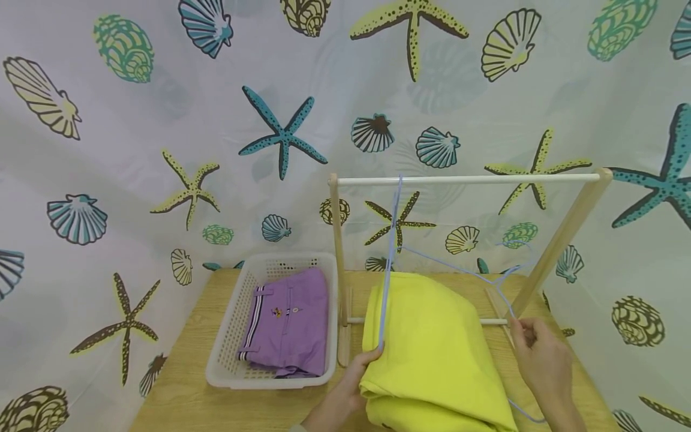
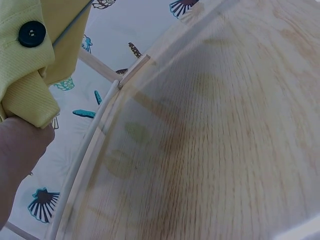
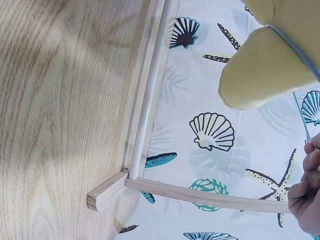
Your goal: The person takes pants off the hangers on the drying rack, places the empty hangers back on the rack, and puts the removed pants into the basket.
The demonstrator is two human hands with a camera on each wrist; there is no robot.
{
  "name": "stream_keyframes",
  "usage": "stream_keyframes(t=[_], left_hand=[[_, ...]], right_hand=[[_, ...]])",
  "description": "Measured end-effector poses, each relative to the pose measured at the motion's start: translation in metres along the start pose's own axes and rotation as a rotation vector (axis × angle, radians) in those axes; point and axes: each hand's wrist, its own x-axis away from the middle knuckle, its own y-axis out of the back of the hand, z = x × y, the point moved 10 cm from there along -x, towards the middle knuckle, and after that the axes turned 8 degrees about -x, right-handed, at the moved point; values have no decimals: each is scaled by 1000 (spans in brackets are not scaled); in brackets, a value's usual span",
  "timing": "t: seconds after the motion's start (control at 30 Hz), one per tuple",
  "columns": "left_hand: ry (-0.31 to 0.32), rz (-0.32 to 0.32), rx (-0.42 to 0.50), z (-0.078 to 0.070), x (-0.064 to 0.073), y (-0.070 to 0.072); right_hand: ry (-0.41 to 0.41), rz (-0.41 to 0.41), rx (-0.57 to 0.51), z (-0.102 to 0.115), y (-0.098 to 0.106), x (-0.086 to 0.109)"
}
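A folded yellow garment point(image 1: 432, 348) hangs in thick layers between my hands, a dark button point(image 2: 32, 34) showing on it in the left wrist view. My left hand point(image 1: 353, 381) grips its left edge, thumb at the lower end of a thin blue strip of hanger point(image 1: 390, 264) that rises to the rack's top rod. With my right hand point(image 1: 542, 360) I pinch the wire of a light-blue clothes hanger point(image 1: 502, 294), its hook pointing up and back. In the right wrist view, hanger wire point(image 3: 292, 45) crosses the yellow cloth. Folds hide part of the hanger.
A small wooden rack point(image 1: 564, 240) with a white top rod point(image 1: 475, 179) stands behind the garment. Left of it, a white basket point(image 1: 216, 360) holds folded purple clothing point(image 1: 291, 318). A shell-and-starfish curtain point(image 1: 335, 78) encloses the wooden table point(image 1: 178, 372).
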Motion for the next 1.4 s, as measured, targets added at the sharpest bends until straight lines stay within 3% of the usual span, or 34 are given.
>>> stream_keyframes(t=[0.27, 0.5, 0.83, 1.1, 1.4], left_hand=[[3, 10, -52, 2, 6, 4], [26, -18, -10, -1, 8, 7], [40, -42, -51, -3, 16, 6], [-22, -104, -26, -12, 21, 11], [-118, 3, 17, -23, 23, 6]], right_hand=[[-43, 20, 19, 1, -5, -2], [-66, 34, 34, 3, -7, -3], [-68, 75, 52, 4, -10, -3], [-20, 70, 51, 9, -14, -1], [-64, 88, 55, 4, -16, -2]])
